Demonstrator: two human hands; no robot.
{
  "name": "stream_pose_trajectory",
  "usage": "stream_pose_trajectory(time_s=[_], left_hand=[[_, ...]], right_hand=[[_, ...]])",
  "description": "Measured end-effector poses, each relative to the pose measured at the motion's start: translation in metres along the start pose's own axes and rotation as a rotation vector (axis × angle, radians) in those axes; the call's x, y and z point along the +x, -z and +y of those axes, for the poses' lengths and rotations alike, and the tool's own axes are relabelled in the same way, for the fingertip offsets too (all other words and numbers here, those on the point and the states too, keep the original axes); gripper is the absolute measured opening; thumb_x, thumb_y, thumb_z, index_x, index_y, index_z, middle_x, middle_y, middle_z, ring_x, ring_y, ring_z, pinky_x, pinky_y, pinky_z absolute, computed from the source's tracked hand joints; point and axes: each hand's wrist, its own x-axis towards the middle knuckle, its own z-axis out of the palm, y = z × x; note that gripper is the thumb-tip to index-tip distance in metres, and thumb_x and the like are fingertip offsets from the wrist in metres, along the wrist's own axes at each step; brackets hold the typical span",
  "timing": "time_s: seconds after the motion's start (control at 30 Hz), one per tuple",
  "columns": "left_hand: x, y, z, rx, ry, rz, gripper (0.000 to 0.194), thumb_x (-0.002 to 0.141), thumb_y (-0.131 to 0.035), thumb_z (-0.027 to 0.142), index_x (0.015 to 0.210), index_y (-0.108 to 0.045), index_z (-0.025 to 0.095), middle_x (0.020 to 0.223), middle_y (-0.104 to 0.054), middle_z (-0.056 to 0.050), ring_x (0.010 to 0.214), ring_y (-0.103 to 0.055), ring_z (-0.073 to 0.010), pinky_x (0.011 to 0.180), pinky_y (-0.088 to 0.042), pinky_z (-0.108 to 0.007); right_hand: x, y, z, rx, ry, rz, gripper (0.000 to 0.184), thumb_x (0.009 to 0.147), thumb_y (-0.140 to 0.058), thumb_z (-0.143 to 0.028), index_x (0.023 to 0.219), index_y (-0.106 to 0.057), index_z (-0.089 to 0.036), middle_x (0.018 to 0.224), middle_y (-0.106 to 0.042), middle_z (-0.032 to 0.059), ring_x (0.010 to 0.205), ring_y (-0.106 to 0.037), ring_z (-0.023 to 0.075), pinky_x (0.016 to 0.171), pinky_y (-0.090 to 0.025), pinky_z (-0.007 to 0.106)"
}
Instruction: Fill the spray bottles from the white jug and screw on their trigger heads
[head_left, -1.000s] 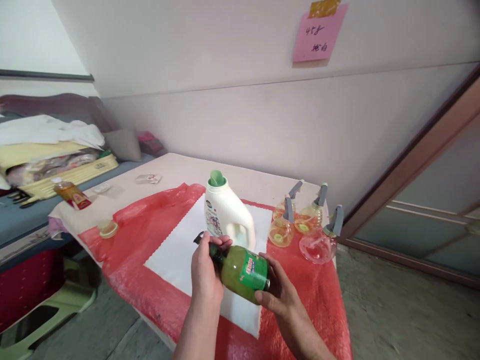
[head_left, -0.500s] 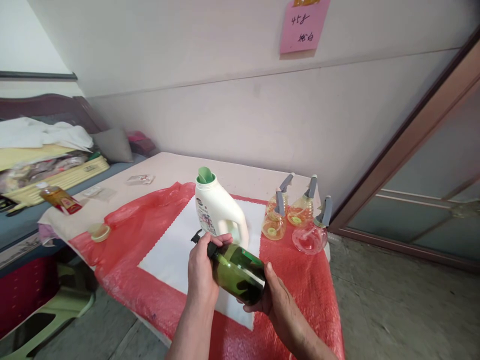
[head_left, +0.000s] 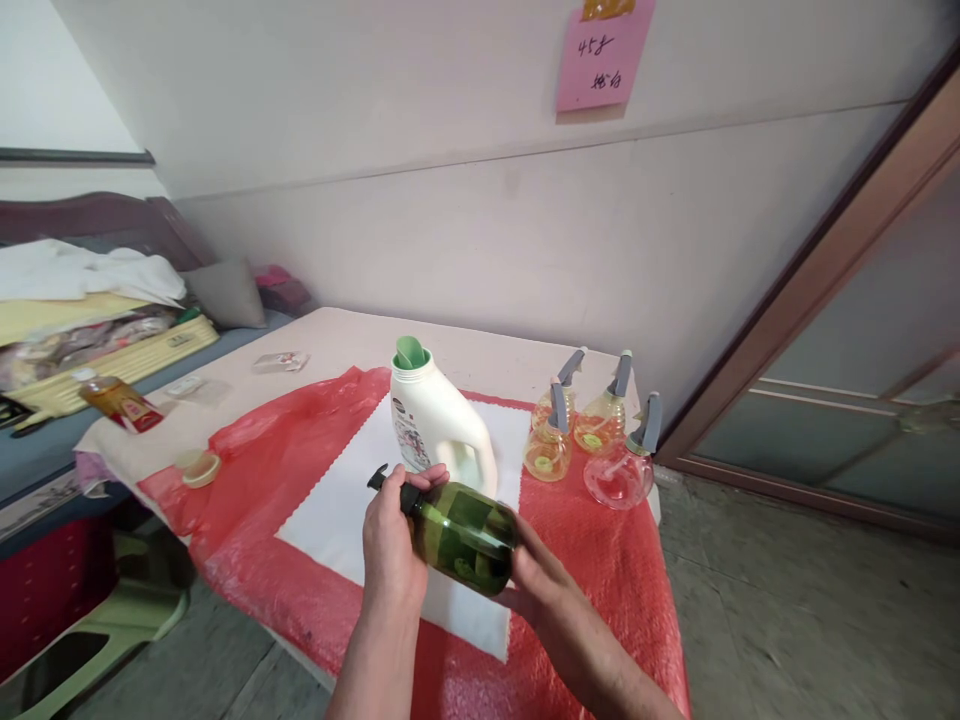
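Observation:
Between my hands lies a green see-through pump bottle (head_left: 465,535), tilted on its side with its black pump head to the left. My left hand (head_left: 394,530) is wrapped round the neck end. My right hand (head_left: 536,575) grips the base end, its fingers partly hidden behind the bottle. Just beyond stands an upright white detergent jug (head_left: 442,415) with a green spout and no cap on it. The jug rests on a white cloth (head_left: 330,510), and its lower part is partly hidden by my left hand and the pump bottle.
Several clear spray bottles (head_left: 547,455) with grey triggers stand at the right on red plastic sheeting (head_left: 600,580). A pale round cap (head_left: 201,468) sits at the left. Farther left lies a bottle of amber liquid (head_left: 116,400). A green stool (head_left: 135,590) stands on the floor.
Both hands have shifted slightly left with the pump bottle, and the bottle has rolled a little. The jug and spray bottles have stayed in place.

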Motion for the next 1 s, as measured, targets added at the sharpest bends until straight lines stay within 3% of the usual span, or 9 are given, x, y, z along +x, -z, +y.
stream_pose_trajectory(time_s=[0.1,0.2,0.3,0.4,0.5,0.57,0.73,0.87,1.0], left_hand=[[0.000,0.000,0.001,0.009,-0.004,0.001,0.031,0.076,-0.067,0.042,0.061,-0.059,0.016,0.092,-0.074,-0.013,0.098,-0.068,-0.0277,0.086,-0.051,-0.039],[-0.002,-0.001,0.000,0.062,-0.008,-0.060,0.032,0.076,-0.066,0.041,0.060,-0.059,0.015,0.091,-0.074,-0.014,0.097,-0.068,-0.0283,0.086,-0.051,-0.039],[-0.004,-0.002,-0.002,0.120,-0.043,-0.103,0.030,0.076,-0.067,0.040,0.061,-0.060,0.015,0.091,-0.074,-0.014,0.098,-0.068,-0.0288,0.086,-0.050,-0.038],[-0.003,-0.001,-0.002,0.098,-0.050,-0.064,0.031,0.076,-0.066,0.041,0.061,-0.060,0.015,0.092,-0.074,-0.014,0.100,-0.067,-0.0289,0.088,-0.050,-0.039],[-0.002,0.001,0.000,0.058,-0.041,-0.024,0.033,0.077,-0.066,0.044,0.060,-0.060,0.015,0.094,-0.074,-0.014,0.100,-0.067,-0.0286,0.089,-0.050,-0.040],[-0.001,0.003,0.002,0.062,-0.032,-0.036,0.034,0.077,-0.066,0.044,0.061,-0.060,0.015,0.094,-0.074,-0.013,0.099,-0.067,-0.0283,0.089,-0.050,-0.040],[-0.001,0.004,0.002,0.111,-0.021,-0.137,0.033,0.077,-0.066,0.043,0.061,-0.062,0.015,0.095,-0.074,-0.013,0.096,-0.068,-0.0278,0.088,-0.050,-0.039],[-0.002,0.003,0.002,0.123,-0.060,-0.107,0.034,0.077,-0.066,0.044,0.060,-0.062,0.015,0.095,-0.074,-0.013,0.096,-0.067,-0.0275,0.085,-0.050,-0.038],[-0.001,0.003,0.004,0.153,-0.080,-0.110,0.034,0.077,-0.066,0.044,0.059,-0.061,0.015,0.093,-0.074,-0.013,0.092,-0.068,-0.0273,0.082,-0.050,-0.037]], right_hand=[[-0.001,-0.004,-0.001,0.065,0.084,0.013,0.091,0.062,-0.088,-0.039,0.141,-0.042,-0.031,0.144,-0.046,0.0053,0.126,-0.049,0.0236,0.099,-0.045,0.034],[0.003,-0.005,0.005,0.090,-0.070,0.052,0.073,0.078,-0.066,-0.065,0.132,-0.051,-0.018,0.103,-0.068,0.0112,0.080,-0.068,0.0198,0.064,-0.052,0.027],[0.008,-0.005,0.013,0.137,-0.306,0.026,0.088,0.082,-0.032,-0.084,0.126,-0.055,-0.012,0.080,-0.068,0.0120,0.052,-0.062,0.0164,0.045,-0.042,0.022],[0.006,-0.007,0.010,0.170,-0.230,0.023,0.076,0.083,-0.045,-0.079,0.130,-0.053,-0.020,0.113,-0.066,0.0138,0.086,-0.068,0.0215,0.059,-0.051,0.025],[0.002,-0.011,-0.001,0.217,-0.033,-0.045,0.073,0.072,-0.078,-0.052,0.135,-0.049,-0.027,0.140,-0.050,0.0074,0.119,-0.055,0.0242,0.091,-0.051,0.034],[0.001,-0.011,-0.004,0.201,0.018,-0.079,0.080,0.065,-0.085,-0.041,0.134,-0.049,-0.025,0.138,-0.052,0.0075,0.117,-0.056,0.0236,0.095,-0.048,0.034],[0.009,-0.006,0.009,0.176,-0.306,-0.005,0.084,0.078,-0.047,-0.083,0.129,-0.052,-0.016,0.088,-0.069,0.0103,0.054,-0.061,0.0152,0.048,-0.043,0.022],[0.008,-0.009,0.007,0.194,-0.226,0.008,0.079,0.077,-0.054,-0.079,0.133,-0.050,-0.024,0.125,-0.061,0.0122,0.094,-0.066,0.0218,0.065,-0.052,0.027],[0.001,-0.015,-0.006,0.223,-0.010,-0.035,0.079,0.063,-0.085,-0.044,0.133,-0.051,-0.026,0.145,-0.046,0.0083,0.123,-0.052,0.0285,0.091,-0.049,0.035]])
